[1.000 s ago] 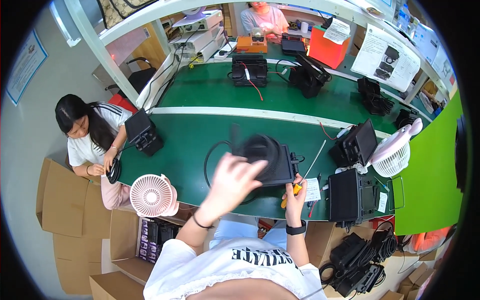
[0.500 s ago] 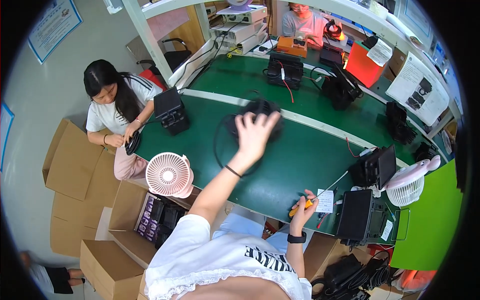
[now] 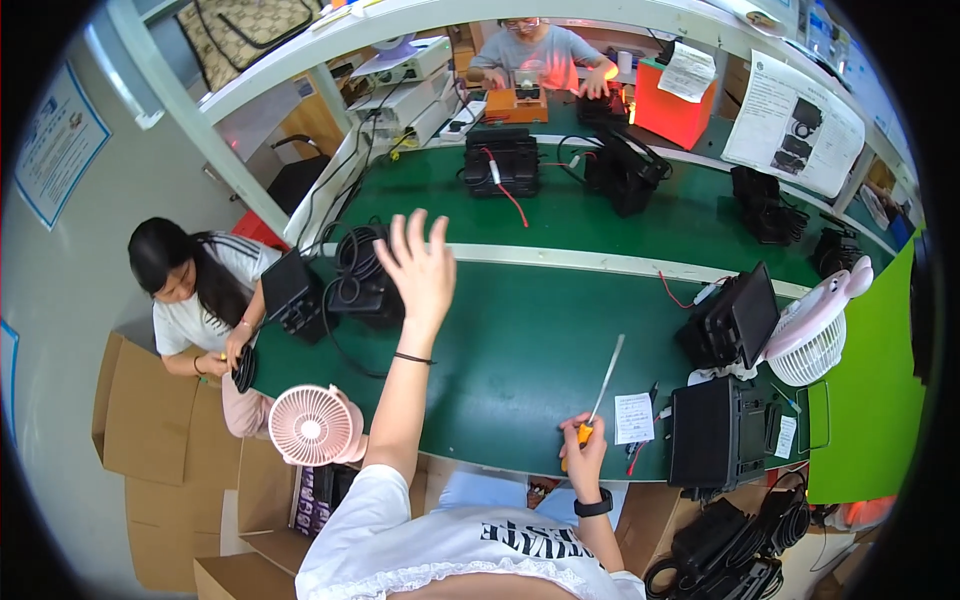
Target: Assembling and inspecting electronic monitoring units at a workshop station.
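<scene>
left hand [image 3: 418, 268] spread open above black unit [image 3: 365, 285]; right hand [image 3: 583, 452] clamped on screwdriver [image 3: 598, 400].

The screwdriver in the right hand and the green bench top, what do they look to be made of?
Screwdriver: a thin, pale shaft with a metallic sheen, probably steel, and an orange-yellow handle that looks like plastic. Bench top: an even, matte green surface, likely a rubber or vinyl mat, though the view leaves that open.

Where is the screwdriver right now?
In the head view, the screwdriver is in the right hand at the near edge of the green table, just left of a white paper slip.
</scene>
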The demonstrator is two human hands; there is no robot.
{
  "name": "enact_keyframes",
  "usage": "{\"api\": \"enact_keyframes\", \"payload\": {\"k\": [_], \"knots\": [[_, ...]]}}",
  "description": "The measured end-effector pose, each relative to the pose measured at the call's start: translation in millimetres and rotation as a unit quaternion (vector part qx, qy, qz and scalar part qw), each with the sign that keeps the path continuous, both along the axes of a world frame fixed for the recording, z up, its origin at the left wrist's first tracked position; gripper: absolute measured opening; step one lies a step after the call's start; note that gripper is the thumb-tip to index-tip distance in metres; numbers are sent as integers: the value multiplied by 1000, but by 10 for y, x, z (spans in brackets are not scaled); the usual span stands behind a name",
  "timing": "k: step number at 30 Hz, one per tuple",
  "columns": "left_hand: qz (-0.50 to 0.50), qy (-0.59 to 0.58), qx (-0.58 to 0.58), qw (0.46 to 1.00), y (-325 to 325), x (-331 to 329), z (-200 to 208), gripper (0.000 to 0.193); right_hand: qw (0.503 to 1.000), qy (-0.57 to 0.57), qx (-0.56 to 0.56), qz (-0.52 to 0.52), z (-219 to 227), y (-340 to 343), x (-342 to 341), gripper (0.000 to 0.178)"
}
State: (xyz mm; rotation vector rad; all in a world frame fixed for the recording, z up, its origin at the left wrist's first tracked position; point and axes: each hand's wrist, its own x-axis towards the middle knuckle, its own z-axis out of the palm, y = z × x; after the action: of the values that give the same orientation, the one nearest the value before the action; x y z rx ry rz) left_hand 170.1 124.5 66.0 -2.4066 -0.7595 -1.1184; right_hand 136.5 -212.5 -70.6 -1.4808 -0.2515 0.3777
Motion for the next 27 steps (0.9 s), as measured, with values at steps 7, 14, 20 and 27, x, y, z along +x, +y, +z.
{"api": "enact_keyframes", "payload": {"k": [7,14,20,27], "knots": [[-169,-10,-275,946,609,1301,-713,59,1000,17,13,9,-8,12,-6,14],[-104,-93,-313,939,1659,2063,-1045,82,999,40,5,1,1,22,-68,14],[-90,-37,-396,913,1021,2138,-707,76,997,50,-53,-15,14,26,-21,14],[-104,-44,-334,936,918,2559,-767,74,998,42,-48,-15,70,86,-14,13]]}}
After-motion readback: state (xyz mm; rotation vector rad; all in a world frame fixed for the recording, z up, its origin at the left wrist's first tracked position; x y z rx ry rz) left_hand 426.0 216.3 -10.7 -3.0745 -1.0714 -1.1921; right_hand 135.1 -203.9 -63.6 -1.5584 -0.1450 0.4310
